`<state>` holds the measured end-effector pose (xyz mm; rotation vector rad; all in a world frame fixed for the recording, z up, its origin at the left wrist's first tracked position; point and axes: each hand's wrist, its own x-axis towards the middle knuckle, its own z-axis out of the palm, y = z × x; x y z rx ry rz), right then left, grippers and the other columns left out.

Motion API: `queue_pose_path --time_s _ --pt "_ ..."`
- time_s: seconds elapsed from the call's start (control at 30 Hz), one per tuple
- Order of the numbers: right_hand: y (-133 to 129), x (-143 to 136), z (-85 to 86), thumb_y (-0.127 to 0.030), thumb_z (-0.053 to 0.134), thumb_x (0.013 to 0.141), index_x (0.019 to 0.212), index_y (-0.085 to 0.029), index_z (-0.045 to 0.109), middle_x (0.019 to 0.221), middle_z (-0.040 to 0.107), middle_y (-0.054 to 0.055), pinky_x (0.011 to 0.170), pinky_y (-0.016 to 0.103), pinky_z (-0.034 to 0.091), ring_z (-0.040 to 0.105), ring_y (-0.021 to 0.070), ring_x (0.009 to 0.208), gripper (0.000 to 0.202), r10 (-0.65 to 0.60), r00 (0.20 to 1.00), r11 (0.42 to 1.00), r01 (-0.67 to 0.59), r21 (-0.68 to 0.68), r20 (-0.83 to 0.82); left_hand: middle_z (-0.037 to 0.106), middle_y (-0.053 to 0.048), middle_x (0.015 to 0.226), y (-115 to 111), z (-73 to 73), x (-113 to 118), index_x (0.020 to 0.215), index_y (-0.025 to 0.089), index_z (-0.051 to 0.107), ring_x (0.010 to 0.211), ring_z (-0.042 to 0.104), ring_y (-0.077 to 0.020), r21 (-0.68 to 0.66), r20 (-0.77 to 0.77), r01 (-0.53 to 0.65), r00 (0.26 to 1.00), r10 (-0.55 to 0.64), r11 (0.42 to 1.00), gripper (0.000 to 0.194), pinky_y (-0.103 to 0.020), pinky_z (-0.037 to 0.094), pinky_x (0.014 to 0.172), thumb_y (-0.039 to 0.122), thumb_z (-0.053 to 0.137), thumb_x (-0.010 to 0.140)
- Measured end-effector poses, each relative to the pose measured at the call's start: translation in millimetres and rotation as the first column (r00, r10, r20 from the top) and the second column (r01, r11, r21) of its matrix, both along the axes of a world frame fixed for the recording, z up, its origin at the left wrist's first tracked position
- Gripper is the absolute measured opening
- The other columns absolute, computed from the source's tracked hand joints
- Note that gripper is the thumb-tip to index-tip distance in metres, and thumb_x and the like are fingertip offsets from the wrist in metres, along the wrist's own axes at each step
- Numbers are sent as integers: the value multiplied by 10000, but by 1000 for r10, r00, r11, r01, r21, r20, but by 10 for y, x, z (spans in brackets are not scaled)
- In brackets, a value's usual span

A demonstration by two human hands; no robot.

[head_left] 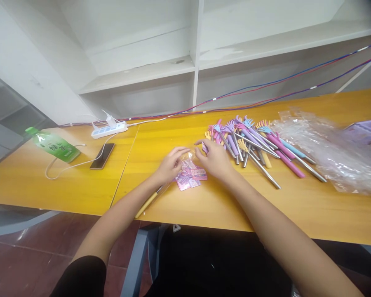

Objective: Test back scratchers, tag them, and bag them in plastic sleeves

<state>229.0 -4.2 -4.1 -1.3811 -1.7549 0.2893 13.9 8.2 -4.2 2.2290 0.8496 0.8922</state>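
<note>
A clear plastic bag (164,188) runs under my left hand (170,165), whose fingers are bent closed on its upper end. Inside lies a back scratcher with a yellow handle (146,205); its head is hidden by my hand. My right hand (215,160) is closed on a small purple printed card (205,147), close to the bag's mouth. Between and below both hands, a loose heap of pink and purple cards (191,175) rests on the table. Just right of my right hand lies a pile of back scratchers (235,142) with coloured hand-shaped heads and metal shafts.
A stack of clear plastic bags (330,152) and a purple box (366,130) occupy the table's (219,210) right side. At left are a green drink bottle (57,145), a phone (102,156) on a white cable and a power strip (109,129). White shelving (197,53) stands behind.
</note>
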Motion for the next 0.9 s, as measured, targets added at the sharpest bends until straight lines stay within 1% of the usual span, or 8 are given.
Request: queue_pose_path --time_s 0.13,0.23,0.3,0.37,0.5,0.63,0.77,0.9 --pt "-19 57 -11 -417 472 996 1398 -161 629 989 625 95 876 412 480 602 277 933 501 129 988 991 -124 53 -89 583 -126 1470 -8 -4 -12 1486 235 595 1070 647 -174 -32 6 -19 1000 19 999 664 -286 513 909 23 483 867" --pt "-21 66 -17 -350 303 1040 1470 -191 593 992 566 83 928 435 479 578 272 965 542 205 969 979 -203 29 -138 567 -122 1485 -12 -3 -23 1513 241 570 905 626 -128 -47 21 -32 999 33 998 663 -262 501 848 37 484 888" --pt "-14 39 -11 -316 328 1036 1412 -211 630 1012 572 82 948 427 476 575 267 1004 493 196 967 980 -197 10 -161 564 -120 1491 -9 -4 -24 1520 247 563 867 614 -122 -57 38 -35 999 37 998 662 -258 498 831 46 493 894" --pt "0 1 -3 -338 432 1024 1279 -209 677 1058 608 90 948 408 477 582 263 1045 378 185 965 983 -184 20 -188 567 -122 1488 -2 -6 -21 1530 252 557 839 605 -123 -72 58 -32 998 36 997 670 -256 499 810 55 507 892" --pt "24 -40 5 -402 568 1001 1103 -208 676 1097 693 91 873 368 487 628 241 1022 245 168 946 986 -168 26 -277 569 -131 1480 9 -6 -19 1557 256 530 745 567 -109 -100 73 -32 997 39 994 728 -255 495 746 56 533 857" --pt "23 -23 9 -452 668 956 1059 -219 659 1027 739 74 768 347 472 651 222 897 255 66 949 998 -67 8 -307 560 -134 1498 -9 19 -23 1586 268 495 679 533 -94 -139 73 -35 996 45 990 777 -259 490 702 66 542 838" --pt "14 -14 21 -538 719 918 933 -221 639 828 705 43 694 340 470 621 196 723 328 0 945 1000 -5 -15 -326 567 -117 1508 -40 45 -19 1586 294 500 695 543 -96 -205 124 -28 991 54 978 782 -245 488 689 86 557 834" --pt "6 -43 18 -594 722 904 878 -225 604 750 696 37 688 360 537 676 207 683 388 21 894 997 -54 -62 -447 573 -100 1516 -34 27 -22 1589 306 492 628 491 -55 -284 182 -29 980 84 958 833 -213 443 625 89 596 792"
